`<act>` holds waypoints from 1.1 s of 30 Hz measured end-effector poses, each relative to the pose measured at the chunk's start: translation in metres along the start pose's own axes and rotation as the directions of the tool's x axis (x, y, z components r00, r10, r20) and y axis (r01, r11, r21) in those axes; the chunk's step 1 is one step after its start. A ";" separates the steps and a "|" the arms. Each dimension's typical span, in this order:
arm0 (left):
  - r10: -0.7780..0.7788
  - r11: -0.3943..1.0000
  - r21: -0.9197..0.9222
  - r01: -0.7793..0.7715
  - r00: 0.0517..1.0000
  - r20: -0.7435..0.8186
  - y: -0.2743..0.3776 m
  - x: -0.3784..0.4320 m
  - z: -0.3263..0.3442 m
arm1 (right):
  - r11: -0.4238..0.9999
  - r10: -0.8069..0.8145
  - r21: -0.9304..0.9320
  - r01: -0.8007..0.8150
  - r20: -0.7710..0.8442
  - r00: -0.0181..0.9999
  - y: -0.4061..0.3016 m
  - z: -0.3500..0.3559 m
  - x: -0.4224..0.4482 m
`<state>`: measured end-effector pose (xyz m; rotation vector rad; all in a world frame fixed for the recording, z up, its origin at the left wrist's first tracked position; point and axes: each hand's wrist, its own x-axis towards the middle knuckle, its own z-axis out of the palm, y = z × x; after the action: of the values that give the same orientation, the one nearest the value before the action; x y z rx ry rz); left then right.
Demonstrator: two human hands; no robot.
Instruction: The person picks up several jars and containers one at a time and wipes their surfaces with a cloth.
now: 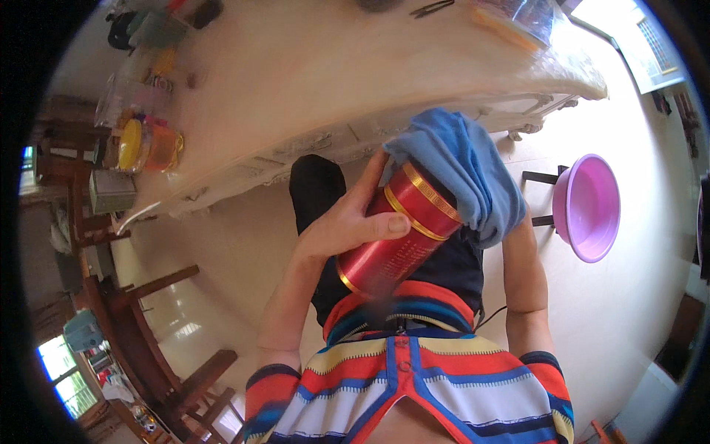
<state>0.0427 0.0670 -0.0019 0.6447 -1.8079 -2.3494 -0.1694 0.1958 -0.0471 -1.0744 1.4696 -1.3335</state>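
A red cylindrical canister [377, 261] with gold bands and rows of pale writing lies tilted above my lap. My left hand [349, 222] grips its side, the thumb across the near face by a gold band. A blue cloth [455, 161] is bunched over the canister's upper end and hides the rim there. My right hand [523, 230] is at the cloth's right side; the cloth covers its fingers, and only the wrist area shows. The cloth is held up against the canister.
Ahead stands a pale table [310, 72] with a carved edge. At its left end are a yellow-lidded jar [131, 144] and other containers. A pink basin [593, 208] rests on a dark-legged stool [541, 177] to the right. Dark wooden furniture [133, 316] stands at left.
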 end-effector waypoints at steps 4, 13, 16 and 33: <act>-0.008 1.000 0.009 0.008 1.000 0.030 -0.002 0.003 0.004 | 0.991 0.002 -0.131 0.009 0.086 0.996 -0.008 -0.003 -0.011; 0.078 0.997 0.001 -0.080 0.977 0.197 -0.018 0.003 -0.001 | 0.971 -0.072 -0.228 0.076 0.029 0.997 -0.012 0.013 -0.018; 0.020 0.999 0.035 -0.026 0.987 0.158 -0.011 -0.003 0.003 | 0.975 -0.060 -0.214 0.065 0.028 0.998 -0.010 0.013 -0.015; 0.272 0.502 0.861 0.078 0.931 -0.243 -0.034 0.005 0.028 | 0.843 -0.083 -0.528 0.108 0.071 0.994 0.026 0.027 -0.002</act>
<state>0.0327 0.0996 -0.0296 0.9197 -2.6492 -0.9540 -0.1438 0.1920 -0.0744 -1.5359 1.8273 -0.9703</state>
